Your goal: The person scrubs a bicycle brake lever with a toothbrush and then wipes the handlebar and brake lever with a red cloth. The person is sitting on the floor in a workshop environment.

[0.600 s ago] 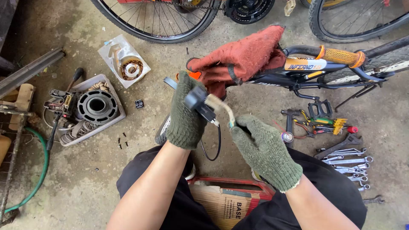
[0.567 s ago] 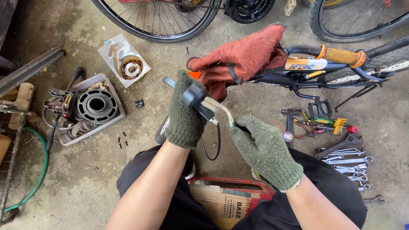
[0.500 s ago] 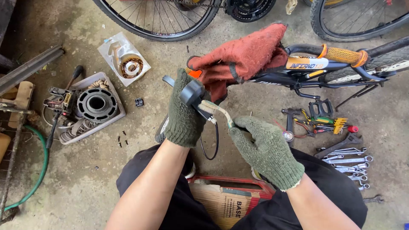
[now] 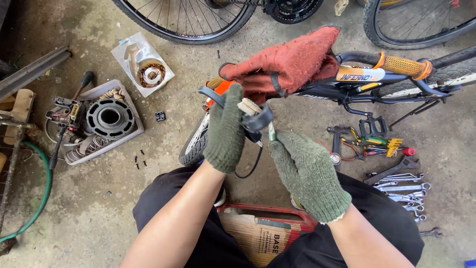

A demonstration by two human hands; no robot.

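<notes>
- Two gloved hands meet over the concrete floor [image 4: 163,149], just in front of a red rag [image 4: 290,62] draped on a bicycle frame [image 4: 367,84].
- The left hand [image 4: 225,131], in a green knit glove, has its fingers closed around a black brake lever assembly [image 4: 255,119], holding it up above a small tyre [image 4: 194,146].
- The right hand [image 4: 307,173], gloved the same way, has its fingers pinched shut on a thin pale tool [image 4: 271,133] whose tip touches the underside of the lever assembly.
- A black cable [image 4: 250,166] loops down from the assembly between the two hands.
- To the right lie a row of spanners [image 4: 401,186] and some pliers [image 4: 377,144] beside a bicycle pedal [image 4: 372,126].
- To the left, well apart from the hands, a grey tray [image 4: 131,136] holds a black round motor part [image 4: 110,118], with a green hose [image 4: 39,198] curving past it.
- A cardboard box [image 4: 260,238] sits between the person's knees.
</notes>
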